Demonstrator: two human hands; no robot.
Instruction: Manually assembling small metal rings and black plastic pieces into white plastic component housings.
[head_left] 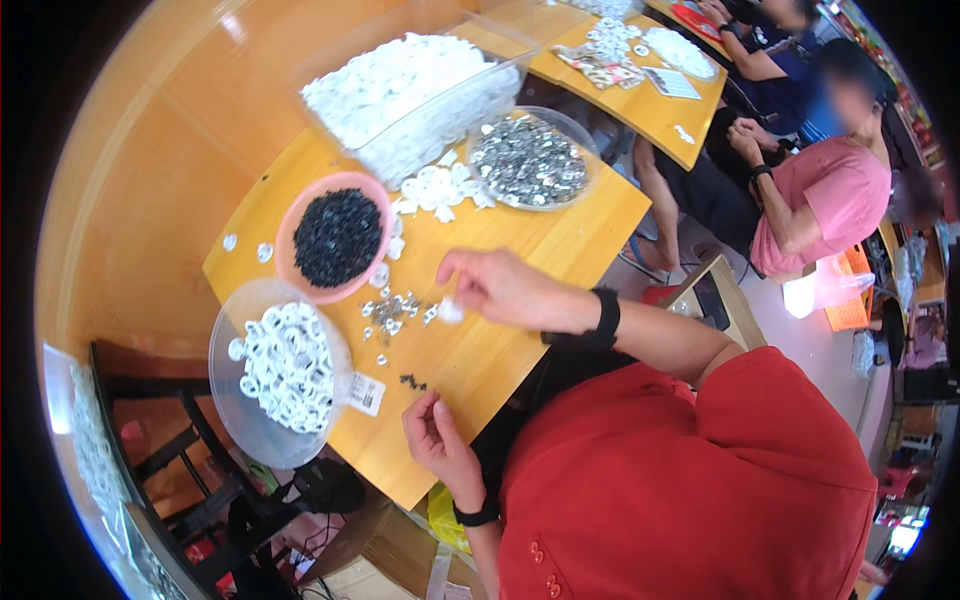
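My right hand (500,288) reaches over the wooden table (500,350) and pinches a small white piece (450,311) at its fingertips, beside a loose scatter of small metal parts (393,312). My left hand (435,438) rests at the table's near edge with its fingers curled together, just below a few tiny black bits (412,382). Whether it holds anything is unclear. Both wrists wear black bands. A pink bowl of black pieces (337,238) and a clear bowl of white rings (285,365) sit beyond the hands.
A clear bowl of metal parts (530,160) and a clear bin of white pieces (420,90) stand at the far side, with loose white pieces (435,188) between them. A person in a pink shirt (825,200) sits by a second table (640,100).
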